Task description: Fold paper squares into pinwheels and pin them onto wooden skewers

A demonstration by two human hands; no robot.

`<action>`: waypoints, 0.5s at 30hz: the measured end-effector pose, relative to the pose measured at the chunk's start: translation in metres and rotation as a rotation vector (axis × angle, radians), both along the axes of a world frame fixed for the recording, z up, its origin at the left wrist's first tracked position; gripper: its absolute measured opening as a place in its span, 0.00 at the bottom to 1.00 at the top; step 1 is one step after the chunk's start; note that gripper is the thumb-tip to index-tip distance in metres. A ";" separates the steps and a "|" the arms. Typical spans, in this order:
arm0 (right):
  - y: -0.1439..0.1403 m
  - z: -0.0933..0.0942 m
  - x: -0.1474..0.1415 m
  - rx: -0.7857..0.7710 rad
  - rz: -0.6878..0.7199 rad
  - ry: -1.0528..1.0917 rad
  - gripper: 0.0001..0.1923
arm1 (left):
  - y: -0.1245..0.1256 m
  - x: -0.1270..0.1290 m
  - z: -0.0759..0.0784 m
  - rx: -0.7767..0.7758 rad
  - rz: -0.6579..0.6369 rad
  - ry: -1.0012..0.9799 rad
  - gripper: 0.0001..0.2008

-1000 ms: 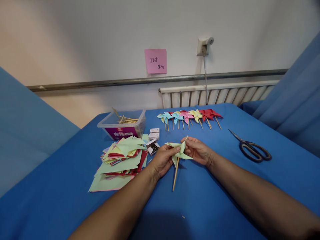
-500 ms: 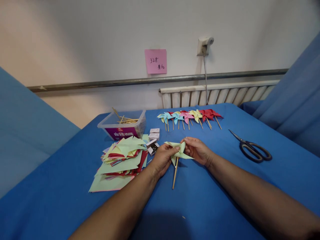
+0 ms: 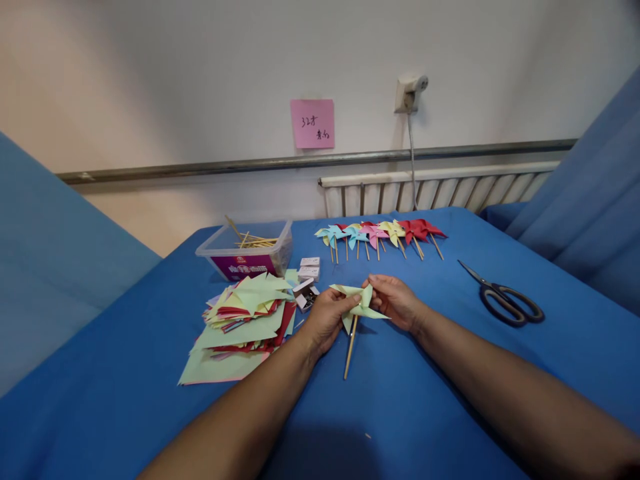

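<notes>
1. Head view: both forearms are being stretched forward from the near edge over the blue cloth (image 3: 410, 400), converging toward the middle of the table.
2. Little is being changed against the frames of a second ago: the pinwheel (image 3: 358, 303) is being kept in the same spot between the hands, its stick (image 3: 350, 347) shifted only slightly, and the upper flap now lies a little flatter. This is judged to mean that the paper is being pressed or pinned onto the stick, not yet finished.
3. The left hand (image 3: 327, 317) is being held curled, thumb and fingers closed on the pinwheel's left side where the stick meets the paper.
4. The right hand (image 3: 395, 300) is being held closed too, fingertips pinching the pinwheel's right flap near the centre.
5. The stick is being pointed down toward the person, its lower end just over the cloth.
6. Left of the hands a paper pile (image 3: 240, 327) is lying; small boxes (image 3: 307, 280) and a tub (image 3: 247, 250) of sticks are lying beyond it.
7. Farther off, scissors (image 3: 503, 297) are lying to the right, and a row of finished pinwheels (image 3: 380, 233) is lying near the far edge.
</notes>
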State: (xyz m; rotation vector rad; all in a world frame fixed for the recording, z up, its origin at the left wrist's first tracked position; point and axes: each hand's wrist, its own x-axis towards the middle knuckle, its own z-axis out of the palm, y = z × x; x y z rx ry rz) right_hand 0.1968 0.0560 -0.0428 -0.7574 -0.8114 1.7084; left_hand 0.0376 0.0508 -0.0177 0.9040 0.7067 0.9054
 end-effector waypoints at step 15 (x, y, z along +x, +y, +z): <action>0.004 -0.003 0.004 -0.004 0.017 0.118 0.17 | 0.001 -0.001 -0.004 -0.029 0.056 0.034 0.17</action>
